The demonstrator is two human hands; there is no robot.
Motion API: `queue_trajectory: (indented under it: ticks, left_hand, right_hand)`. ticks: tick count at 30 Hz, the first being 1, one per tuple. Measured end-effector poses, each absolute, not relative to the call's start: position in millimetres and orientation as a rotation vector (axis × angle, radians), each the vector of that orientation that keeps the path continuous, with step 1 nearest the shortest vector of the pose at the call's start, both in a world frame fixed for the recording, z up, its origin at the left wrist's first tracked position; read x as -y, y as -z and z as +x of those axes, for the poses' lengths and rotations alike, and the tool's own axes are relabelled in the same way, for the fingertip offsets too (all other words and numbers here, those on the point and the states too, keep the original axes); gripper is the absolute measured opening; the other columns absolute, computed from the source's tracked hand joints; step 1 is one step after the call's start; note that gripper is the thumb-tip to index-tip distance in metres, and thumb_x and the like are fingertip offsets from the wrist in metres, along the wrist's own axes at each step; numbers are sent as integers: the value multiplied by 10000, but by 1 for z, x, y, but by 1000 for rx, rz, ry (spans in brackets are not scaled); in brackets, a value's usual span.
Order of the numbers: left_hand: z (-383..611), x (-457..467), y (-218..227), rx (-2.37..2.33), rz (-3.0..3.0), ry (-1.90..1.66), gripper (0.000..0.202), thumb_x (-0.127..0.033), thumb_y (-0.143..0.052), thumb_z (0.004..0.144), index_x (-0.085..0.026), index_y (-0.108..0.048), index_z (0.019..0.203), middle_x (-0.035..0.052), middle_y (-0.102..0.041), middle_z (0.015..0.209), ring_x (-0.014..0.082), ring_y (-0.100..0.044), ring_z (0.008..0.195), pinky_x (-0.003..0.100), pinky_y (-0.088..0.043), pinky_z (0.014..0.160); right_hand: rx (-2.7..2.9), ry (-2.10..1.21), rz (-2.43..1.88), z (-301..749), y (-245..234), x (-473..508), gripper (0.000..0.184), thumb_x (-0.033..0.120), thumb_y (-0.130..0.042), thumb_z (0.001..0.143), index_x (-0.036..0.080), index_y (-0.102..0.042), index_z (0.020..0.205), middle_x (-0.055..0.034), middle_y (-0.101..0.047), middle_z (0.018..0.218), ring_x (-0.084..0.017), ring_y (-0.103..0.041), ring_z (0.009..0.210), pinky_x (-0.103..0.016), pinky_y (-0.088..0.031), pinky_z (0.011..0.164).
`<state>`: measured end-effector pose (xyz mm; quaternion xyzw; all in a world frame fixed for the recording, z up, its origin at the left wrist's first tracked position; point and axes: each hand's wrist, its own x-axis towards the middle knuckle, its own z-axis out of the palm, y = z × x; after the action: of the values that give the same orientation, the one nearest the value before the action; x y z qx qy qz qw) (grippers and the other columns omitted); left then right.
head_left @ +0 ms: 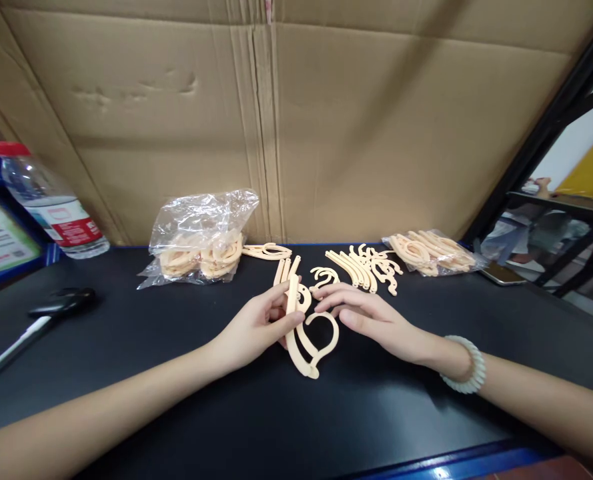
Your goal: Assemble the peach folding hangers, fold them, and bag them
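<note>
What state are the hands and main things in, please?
Left bare hand, gripping.
Cream plastic hooked hanger, held in the left hand.
Right bare hand, open, fingers bent; contact with hanger unclear.
Left clear plastic bag, part-filled, top raised.
Right clear plastic bag, filled, lying flat.
Cream curved plastic strips, loose, side by side.
Red-capped clear plastic bottle, standing, closed.
Thin rectangular phone-like device, lying flat.

Single view, worn on my head: faces forward and down over the table [216, 420], my left hand [256, 323] and right hand [376, 319] near mid-frame, cardboard [376, 127] beyond.
</note>
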<state>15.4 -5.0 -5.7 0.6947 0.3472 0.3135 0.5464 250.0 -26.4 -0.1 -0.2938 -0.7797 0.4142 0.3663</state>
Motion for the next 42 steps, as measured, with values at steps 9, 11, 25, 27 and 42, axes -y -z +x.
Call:
queue_trajectory:
  ticks: [9,11,25,27,42]
  left_hand:
    - [14,7,12,-873,1768,-742,533,-380,-612,860,-156,-474,1324,1,-613,813,169,-621,713,309,-548,648]
    - [14,7,11,-891,1792,-766,574,-361,-602,856,-135,-439,1358,-3,-607,785,172,-627,711,327,-550,674]
    - [11,9,9,-967,1995,-873,356,-236,-516,881,-175,-558,1229,63,-643,1017,135,-629,700,256,-565,610]
    - [11,9,10,-976,2163,-931,298,-200,-500,894,-182,-588,1178,67,-663,1029,167,-655,803,285,-571,694]
    - [8,18,8,-585,3433,-860,191,-128,-436,970,-107,-592,1079,21,-659,721,162,-626,582,267,-464,497]
  right_hand:
    - [1579,-1543,-693,248,10,20,290,392,-598,916,210,-724,1103,-84,-680,1198,-238,-558,1200,-426,-396,1055]
    - [1429,-1601,-707,249,9,19,253,372,-640,884,196,-744,1034,-89,-687,1170,-222,-590,1137,-392,-430,1015]
    - [1365,-1539,-890,248,11,14,280,332,-699,825,175,-572,1018,56,-537,679,-40,-437,451,-207,-331,459]
    - [1431,-1575,-883,249,10,13,260,350,-666,851,158,-580,1004,41,-565,678,-26,-388,414,-201,-304,428]
    - [1919,-1723,-1075,252,-1,26,346,425,-494,936,120,-653,973,48,-567,489,-30,-389,282,-137,-223,300]
